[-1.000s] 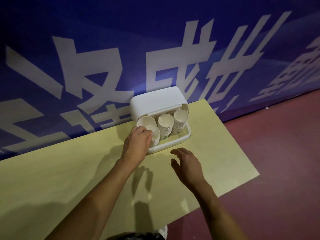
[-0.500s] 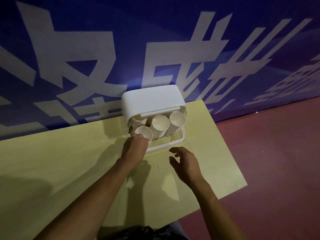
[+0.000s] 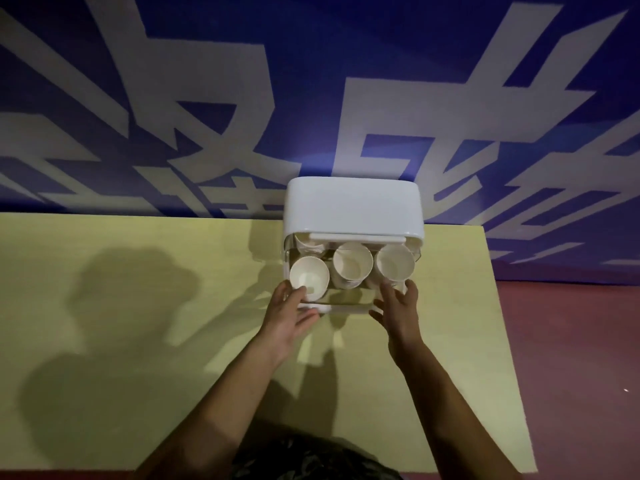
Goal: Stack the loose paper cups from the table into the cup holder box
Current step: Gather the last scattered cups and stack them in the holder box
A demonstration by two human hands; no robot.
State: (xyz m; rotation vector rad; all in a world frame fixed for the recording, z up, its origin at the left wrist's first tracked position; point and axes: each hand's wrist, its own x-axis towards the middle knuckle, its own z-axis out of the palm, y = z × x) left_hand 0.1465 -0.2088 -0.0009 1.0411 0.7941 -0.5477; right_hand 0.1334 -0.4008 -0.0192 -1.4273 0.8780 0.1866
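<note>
Head view: both hands [image 3: 289, 320] [image 3: 398, 308] touch cup holder box [image 3: 351, 209]; banner [image 3: 207, 98] lettering unreadable.

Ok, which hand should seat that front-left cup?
Left, probably. The left hand already touches the front-left cup, which sits apart from its stack; the right hand rests at the box front's other side.

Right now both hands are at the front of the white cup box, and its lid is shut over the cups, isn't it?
Not quite. The head view shows the left hand and right hand at the front of the cup box, but its lid is raised, leaving the cups exposed.
</note>
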